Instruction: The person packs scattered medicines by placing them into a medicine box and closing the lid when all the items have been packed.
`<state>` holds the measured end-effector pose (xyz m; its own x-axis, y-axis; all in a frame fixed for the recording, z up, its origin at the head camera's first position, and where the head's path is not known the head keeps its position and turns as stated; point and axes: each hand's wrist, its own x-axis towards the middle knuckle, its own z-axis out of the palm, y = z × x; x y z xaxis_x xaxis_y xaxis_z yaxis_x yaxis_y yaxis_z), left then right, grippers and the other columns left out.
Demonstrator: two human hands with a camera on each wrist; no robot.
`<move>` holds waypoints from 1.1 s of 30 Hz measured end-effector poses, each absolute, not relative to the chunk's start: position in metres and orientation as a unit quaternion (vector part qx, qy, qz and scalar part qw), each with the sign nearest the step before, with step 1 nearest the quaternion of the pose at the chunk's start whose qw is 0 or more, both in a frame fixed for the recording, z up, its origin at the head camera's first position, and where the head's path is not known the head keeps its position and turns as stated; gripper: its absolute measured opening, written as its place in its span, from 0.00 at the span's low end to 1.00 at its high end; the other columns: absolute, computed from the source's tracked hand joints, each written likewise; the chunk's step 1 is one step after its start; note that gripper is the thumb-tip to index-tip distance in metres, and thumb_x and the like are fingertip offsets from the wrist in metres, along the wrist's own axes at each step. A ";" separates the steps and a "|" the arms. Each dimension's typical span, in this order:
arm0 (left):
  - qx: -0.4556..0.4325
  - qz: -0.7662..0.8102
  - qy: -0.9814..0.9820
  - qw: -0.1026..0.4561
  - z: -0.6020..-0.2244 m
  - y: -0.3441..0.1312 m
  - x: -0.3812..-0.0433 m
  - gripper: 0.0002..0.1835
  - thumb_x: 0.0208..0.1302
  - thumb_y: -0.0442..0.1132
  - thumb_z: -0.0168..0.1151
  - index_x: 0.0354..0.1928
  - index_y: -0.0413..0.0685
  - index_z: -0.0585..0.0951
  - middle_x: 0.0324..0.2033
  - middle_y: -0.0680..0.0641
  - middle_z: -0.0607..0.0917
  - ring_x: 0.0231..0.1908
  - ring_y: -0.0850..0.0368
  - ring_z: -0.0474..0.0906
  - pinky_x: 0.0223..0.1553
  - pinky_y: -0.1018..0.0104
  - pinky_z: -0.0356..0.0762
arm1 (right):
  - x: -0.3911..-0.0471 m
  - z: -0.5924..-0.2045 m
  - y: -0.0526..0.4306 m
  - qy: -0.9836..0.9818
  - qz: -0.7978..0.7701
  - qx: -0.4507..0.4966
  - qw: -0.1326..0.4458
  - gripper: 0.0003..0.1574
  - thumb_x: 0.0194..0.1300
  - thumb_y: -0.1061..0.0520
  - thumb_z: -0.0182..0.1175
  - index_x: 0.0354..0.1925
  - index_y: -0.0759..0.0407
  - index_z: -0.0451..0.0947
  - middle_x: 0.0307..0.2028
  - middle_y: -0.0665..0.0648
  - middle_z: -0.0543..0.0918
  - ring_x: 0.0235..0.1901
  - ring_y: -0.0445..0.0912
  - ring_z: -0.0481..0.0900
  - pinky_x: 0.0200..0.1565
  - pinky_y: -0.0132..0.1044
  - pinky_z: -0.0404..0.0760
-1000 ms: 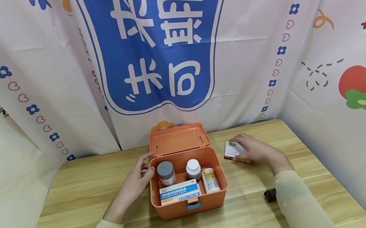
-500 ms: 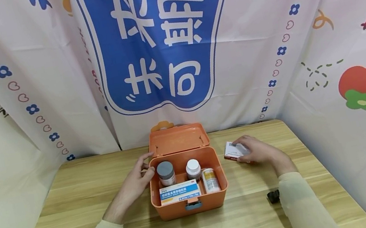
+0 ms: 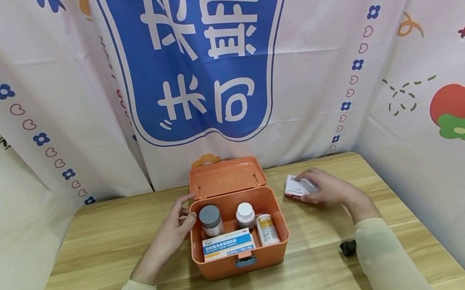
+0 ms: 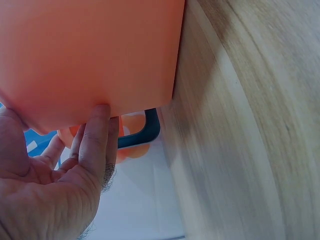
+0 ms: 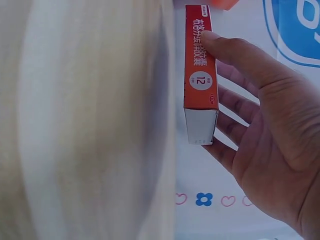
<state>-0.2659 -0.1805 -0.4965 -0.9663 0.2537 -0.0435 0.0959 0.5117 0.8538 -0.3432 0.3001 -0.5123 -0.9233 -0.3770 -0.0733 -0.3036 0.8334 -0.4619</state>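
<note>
An orange lidded box, its lid tipped back, stands on the table. My left hand grips its back left corner, thumb at the rim and fingers behind the wall; in the left wrist view a fingertip touches the orange side. To the right of the orange box, my right hand pinches a red and white medicine box. The right wrist view shows my thumb on its red printed face, with the other fingers behind. The medicine box is close over the tabletop.
Inside the orange box are a grey-capped jar, a white-capped bottle, a white and yellow bottle and a blue and white medicine box. A dark handle sticks out beside it. A printed curtain hangs behind the table.
My right hand has shifted its hold on the red and white medicine box and moved slightly back; the box has shifted a little away from me. The left hand has stayed put.
</note>
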 end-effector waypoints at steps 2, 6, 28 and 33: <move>0.101 0.484 0.866 0.081 -0.497 -0.180 -0.266 0.31 0.81 0.47 0.52 0.81 0.59 0.60 0.60 0.35 0.79 0.53 0.47 0.84 0.47 0.61 0.82 | -0.343 -0.509 0.299 0.955 -0.223 -0.183 0.074 0.39 0.66 0.43 0.73 0.71 0.44 0.74 0.74 0.60 0.72 0.71 0.59 0.71 0.73 0.63 0.70; 0.103 0.482 0.866 0.081 -0.497 -0.181 -0.266 0.31 0.81 0.47 0.52 0.81 0.59 0.60 0.60 0.35 0.79 0.52 0.47 0.84 0.47 0.62 0.81 | -0.342 -0.500 0.297 0.954 -0.215 -0.203 0.053 0.39 0.65 0.43 0.73 0.71 0.46 0.74 0.74 0.62 0.73 0.71 0.59 0.71 0.72 0.62 0.70; 0.107 0.486 0.864 0.081 -0.498 -0.181 -0.267 0.30 0.82 0.47 0.52 0.81 0.58 0.60 0.59 0.35 0.80 0.53 0.46 0.84 0.49 0.61 0.82 | -0.333 -0.458 0.279 0.952 -0.200 -0.232 0.004 0.37 0.65 0.41 0.73 0.68 0.45 0.76 0.70 0.57 0.76 0.67 0.54 0.75 0.69 0.56 0.73; 0.109 0.488 0.862 0.081 -0.497 -0.181 -0.266 0.31 0.82 0.46 0.52 0.81 0.58 0.59 0.59 0.35 0.79 0.53 0.47 0.83 0.48 0.61 0.83 | -0.331 -0.453 0.276 0.952 -0.198 -0.233 0.004 0.37 0.65 0.41 0.73 0.68 0.44 0.75 0.71 0.56 0.76 0.68 0.54 0.74 0.70 0.57 0.73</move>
<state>-0.2661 -0.1813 -0.4970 -0.9633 0.2664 -0.0340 0.1079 0.4998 0.8594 -0.3311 0.2756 -0.4533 -0.8912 -0.4458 0.0837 -0.4422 0.8130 -0.3787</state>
